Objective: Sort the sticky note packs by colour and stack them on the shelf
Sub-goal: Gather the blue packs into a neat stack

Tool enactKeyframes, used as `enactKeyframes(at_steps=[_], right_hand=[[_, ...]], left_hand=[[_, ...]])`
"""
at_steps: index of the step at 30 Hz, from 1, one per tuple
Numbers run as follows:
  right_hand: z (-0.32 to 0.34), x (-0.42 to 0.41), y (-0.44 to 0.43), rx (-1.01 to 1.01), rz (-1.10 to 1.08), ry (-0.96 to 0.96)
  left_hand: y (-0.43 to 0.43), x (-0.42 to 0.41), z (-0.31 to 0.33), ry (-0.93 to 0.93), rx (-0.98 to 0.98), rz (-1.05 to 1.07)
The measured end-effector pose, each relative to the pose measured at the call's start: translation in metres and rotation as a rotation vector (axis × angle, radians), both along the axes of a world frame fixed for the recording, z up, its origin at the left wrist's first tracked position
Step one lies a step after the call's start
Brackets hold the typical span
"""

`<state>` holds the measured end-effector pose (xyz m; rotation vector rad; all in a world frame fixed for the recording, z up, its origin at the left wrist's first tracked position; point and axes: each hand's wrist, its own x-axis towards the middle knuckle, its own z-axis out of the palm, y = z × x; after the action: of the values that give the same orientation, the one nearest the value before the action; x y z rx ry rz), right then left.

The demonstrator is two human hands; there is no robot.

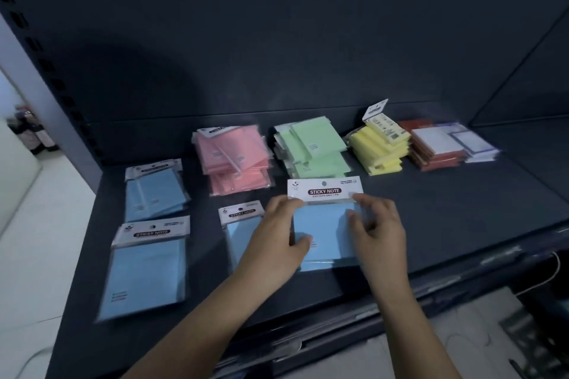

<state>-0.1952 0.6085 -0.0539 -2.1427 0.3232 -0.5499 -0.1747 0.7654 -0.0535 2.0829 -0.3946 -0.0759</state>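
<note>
A blue sticky note pack [327,228] with a white "STICKY NOTE" header lies near the middle of the dark shelf [446,212]. My left hand [278,237] grips its left edge, thumb on top. My right hand [380,232] grips its right side, fingers curled over the header corner. Another blue pack [238,224] lies just left, partly under my left hand. A larger blue pack [147,271] sits at the front left, and a small blue stack [155,191] lies behind it. Further back stand pink [235,157], green [312,148] and yellow [380,144] stacks.
At the back right sit a red-edged stack [437,144] and a white, blue-bordered pack [474,144]. The shelf's slotted upright [58,86] rises on the left, and the back panel is close behind the stacks. A lower shelf edge [338,332] runs under my forearms.
</note>
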Motion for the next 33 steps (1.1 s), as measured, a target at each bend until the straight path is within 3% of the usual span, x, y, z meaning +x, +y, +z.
enactKeyframes(at_steps=[12, 16, 20, 24, 28, 30, 33], right_hand=[[-0.014, -0.002, -0.007, -0.231, -0.114, 0.186], [-0.001, -0.001, 0.008, -0.264, -0.053, -0.07], [0.014, 0.008, 0.054, -0.104, 0.276, -0.241], [0.015, 0.025, 0.111, 0.045, 0.577, -0.01], [0.009, 0.051, 0.155, -0.029, 0.687, 0.283], [0.007, 0.06, 0.173, -0.069, 0.702, 0.375], [0.008, 0.065, 0.195, 0.041, 0.689, 0.453]], left_hand=[[-0.019, 0.001, -0.003, -0.032, 0.313, 0.0], [-0.004, -0.001, 0.008, -0.175, 0.176, 0.078], [0.044, 0.008, 0.02, -0.289, 0.066, 0.331], [0.1, 0.013, 0.014, -0.17, 0.163, 0.623], [0.13, 0.011, 0.002, 0.157, 0.237, 0.574], [0.134, 0.008, -0.002, 0.201, 0.209, 0.563], [0.143, 0.007, -0.003, 0.227, 0.095, 0.567]])
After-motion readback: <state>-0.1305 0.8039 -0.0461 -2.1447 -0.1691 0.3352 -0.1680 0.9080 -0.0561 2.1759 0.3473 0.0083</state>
